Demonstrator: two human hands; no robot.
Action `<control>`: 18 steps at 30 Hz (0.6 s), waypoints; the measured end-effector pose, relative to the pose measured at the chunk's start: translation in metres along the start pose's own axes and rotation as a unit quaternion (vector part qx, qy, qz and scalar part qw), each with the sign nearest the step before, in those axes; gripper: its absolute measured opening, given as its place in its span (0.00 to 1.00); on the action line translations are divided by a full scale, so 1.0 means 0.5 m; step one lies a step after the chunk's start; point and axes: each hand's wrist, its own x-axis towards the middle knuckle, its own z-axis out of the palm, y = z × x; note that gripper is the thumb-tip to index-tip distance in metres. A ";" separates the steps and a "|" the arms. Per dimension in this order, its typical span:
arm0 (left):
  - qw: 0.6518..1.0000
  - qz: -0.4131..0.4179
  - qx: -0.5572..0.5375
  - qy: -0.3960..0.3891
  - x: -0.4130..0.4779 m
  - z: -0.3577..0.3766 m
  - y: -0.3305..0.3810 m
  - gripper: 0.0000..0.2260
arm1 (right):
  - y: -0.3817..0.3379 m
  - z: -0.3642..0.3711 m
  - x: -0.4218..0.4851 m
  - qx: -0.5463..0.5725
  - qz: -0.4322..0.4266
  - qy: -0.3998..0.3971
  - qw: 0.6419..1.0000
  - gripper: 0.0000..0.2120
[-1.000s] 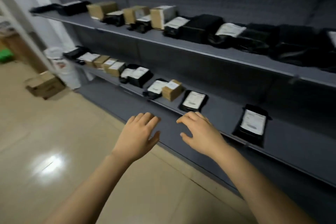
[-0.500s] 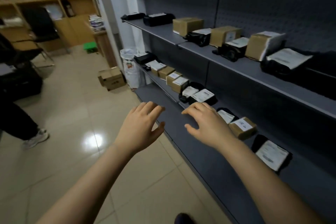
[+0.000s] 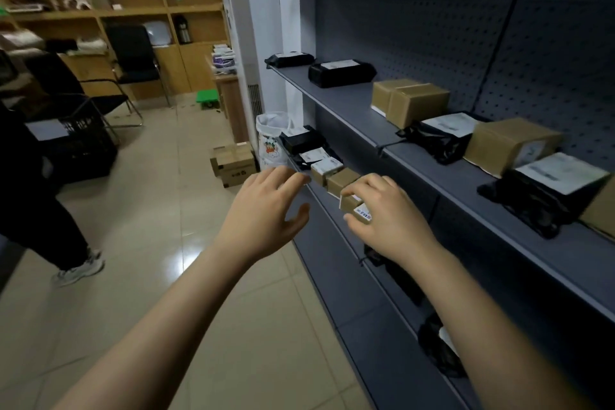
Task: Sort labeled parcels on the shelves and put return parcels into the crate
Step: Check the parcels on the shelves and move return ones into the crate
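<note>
Grey metal shelves (image 3: 359,116) run along the right, carrying brown cardboard boxes and black mailer bags with white labels. My right hand (image 3: 389,220) reaches over the lower shelf and pinches a small labelled cardboard box (image 3: 356,207) between thumb and fingers. Two more small boxes (image 3: 334,173) stand just behind it in the row. My left hand (image 3: 266,210) hovers beside the shelf edge, fingers spread and holding nothing. A black plastic crate (image 3: 83,146) sits on the floor at the far left with a white sheet lying on its top.
A cardboard box (image 3: 233,163) and a white bin with a bag (image 3: 271,140) stand on the tiled floor at the shelf's end. A person's dark-trousered leg and sneaker (image 3: 76,271) are at the left. Black chairs and wooden shelving fill the back.
The view has swung left along the shelves. My right hand has come down on the lower shelf and taken hold of the small box; my left hand stays open alongside.
</note>
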 end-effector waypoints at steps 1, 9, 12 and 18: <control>1.000 0.006 0.001 -0.002 0.020 0.015 -0.020 0.16 | 0.006 0.009 0.028 0.002 0.001 0.004 1.000 0.15; 0.998 0.052 -0.032 -0.013 0.171 0.142 -0.215 0.16 | 0.034 0.096 0.252 -0.020 0.033 0.026 0.999 0.15; 0.995 0.088 -0.039 -0.017 0.241 0.181 -0.299 0.16 | 0.040 0.119 0.335 -0.027 0.067 0.054 0.996 0.16; 0.985 0.159 -0.066 -0.004 0.386 0.247 -0.440 0.16 | 0.057 0.149 0.484 -0.049 0.142 0.096 0.984 0.16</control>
